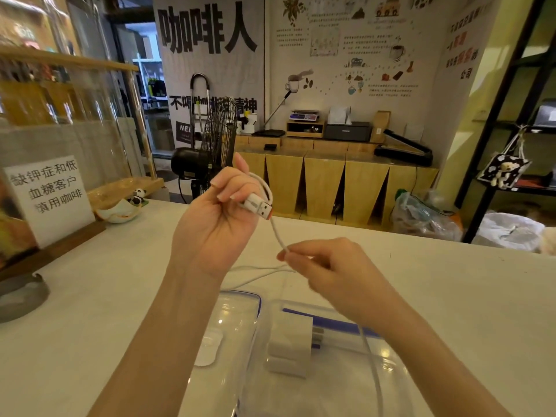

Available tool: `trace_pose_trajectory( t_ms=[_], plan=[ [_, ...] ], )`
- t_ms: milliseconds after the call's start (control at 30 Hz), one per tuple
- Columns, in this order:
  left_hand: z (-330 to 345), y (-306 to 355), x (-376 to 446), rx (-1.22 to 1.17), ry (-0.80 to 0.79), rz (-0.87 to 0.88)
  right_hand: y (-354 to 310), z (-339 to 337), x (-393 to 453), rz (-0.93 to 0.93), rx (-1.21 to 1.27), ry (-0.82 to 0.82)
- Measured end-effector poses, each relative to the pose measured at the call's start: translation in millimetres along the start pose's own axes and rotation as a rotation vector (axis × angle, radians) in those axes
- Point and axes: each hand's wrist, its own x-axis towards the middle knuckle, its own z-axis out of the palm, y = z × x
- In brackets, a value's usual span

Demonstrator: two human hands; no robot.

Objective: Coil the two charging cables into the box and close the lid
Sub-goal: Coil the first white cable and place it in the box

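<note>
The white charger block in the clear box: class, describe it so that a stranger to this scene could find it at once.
Start at the white counter and find the clear plastic box below the right hand. Inside lies the white charger block, a chunky cuboid with metal prongs, unlike the thin white cable trailing beside it.

A pale surface (451,296) fills the foreground. On it near the front sits a clear box (331,386), its lid (237,320) just beside on the left. Far left stands a printed sign (48,194), an ashtray (21,296) near it, and a small dish (120,213) behind.

two hands (216,218), one cable (278,233), one box (331,371)
</note>
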Motion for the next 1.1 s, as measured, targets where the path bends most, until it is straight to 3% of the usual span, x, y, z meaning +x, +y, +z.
trace_pose_trajectory(
  t_ms=[167,300,400,467,567,633,700,900,1100],
  plan=[
    [-11.6,-10.7,11.7,0.262,0.09,0.254,-10.9,3.8,-10.2,-0.047,-0.02,-0.08],
    [-22.6,-24.1,17.8,0.718,0.193,0.362,-20.8,3.8,-17.1,-0.009,-0.043,-0.127],
    [-26.5,-25.0,13.1,1.23,0.193,0.443,-25.3,-9.3,-18.5,0.057,0.029,-0.136],
    [-22.6,-26.9,9.1,1.553,0.133,0.346,-26.8,-22.4,-17.7,0.11,0.106,-0.153],
    [-16.9,-31.4,4.5,1.894,0.019,-0.074,-23.9,-41.3,-16.8,0.138,0.17,-0.153],
    [-15.0,-35.2,1.7,1.827,-0.078,-0.321,-19.8,-51.5,-15.8,0.116,0.204,-0.148],
    [-13.3,-38.1,-0.2,1.615,-0.124,-0.441,-14.3,-59.4,-13.8,0.088,0.263,-0.134],
    [-19.7,-33.9,5.7,1.046,-0.243,-0.615,-5.1,-58.9,-7.7,-0.039,0.422,-0.069],
    [-9.9,-29.0,3.7,0.634,-0.338,-0.736,-8.6,-44.8,-6.8,-0.206,0.396,0.182]
  ],
)
